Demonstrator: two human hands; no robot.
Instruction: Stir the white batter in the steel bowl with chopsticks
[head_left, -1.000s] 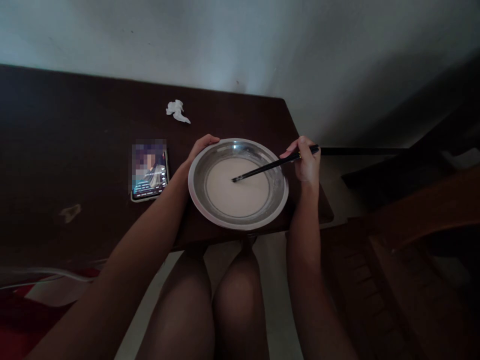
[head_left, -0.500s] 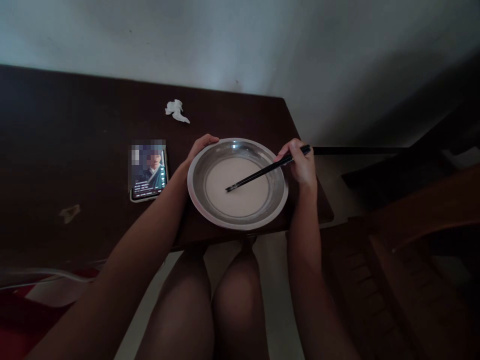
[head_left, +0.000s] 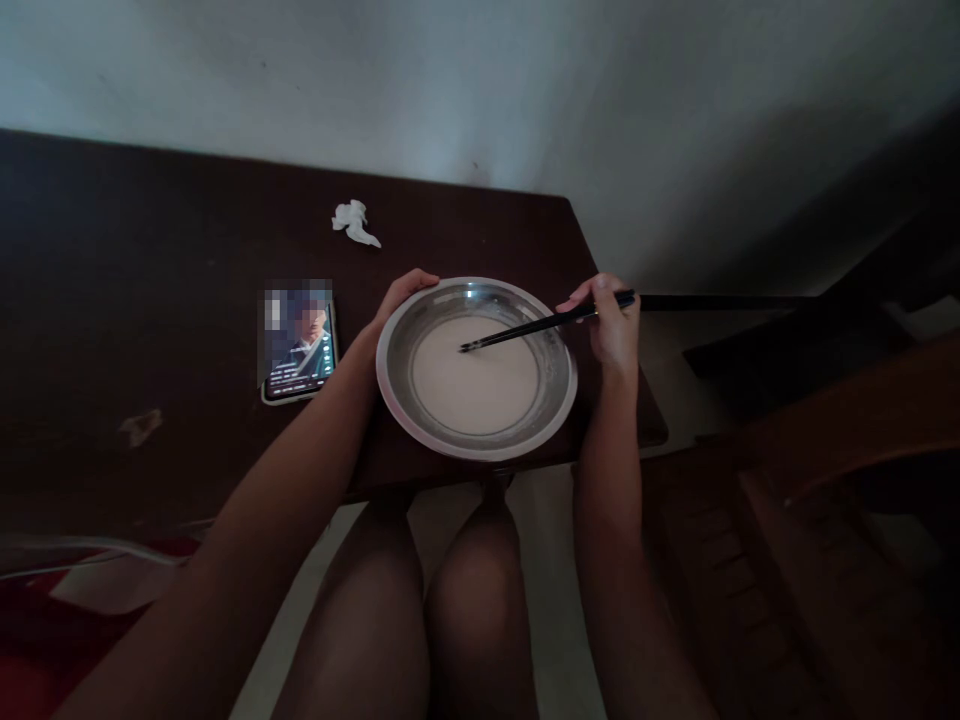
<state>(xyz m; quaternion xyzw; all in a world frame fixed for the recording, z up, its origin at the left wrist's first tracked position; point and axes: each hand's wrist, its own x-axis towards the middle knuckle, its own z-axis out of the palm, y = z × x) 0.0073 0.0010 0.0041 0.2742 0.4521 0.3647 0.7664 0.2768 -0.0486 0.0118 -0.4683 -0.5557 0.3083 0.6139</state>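
We've got a lit phone (head_left: 301,350) on the dark worktop (head_left: 135,250), screen partly pixelated. Crumpled white tissue (head_left: 354,222) beyond it, toward the wall (head_left: 420,90). Small scrap (head_left: 141,428) left of the phone, can't identify. Wooden furniture (head_left: 877,420) off right, in shadow.

Both arms bare, reaching forward from where the person sits. Left arm (head_left: 300,460) slants inward; left hand (head_left: 400,295) curved, its fingers partly hidden from me. Right arm (head_left: 611,460) runs nearly straight ahead; right wrist (head_left: 619,368) bent slightly inward, right hand (head_left: 615,325) in a pinch grip, thumb against fingers. Thighs (head_left: 360,620) close together below.
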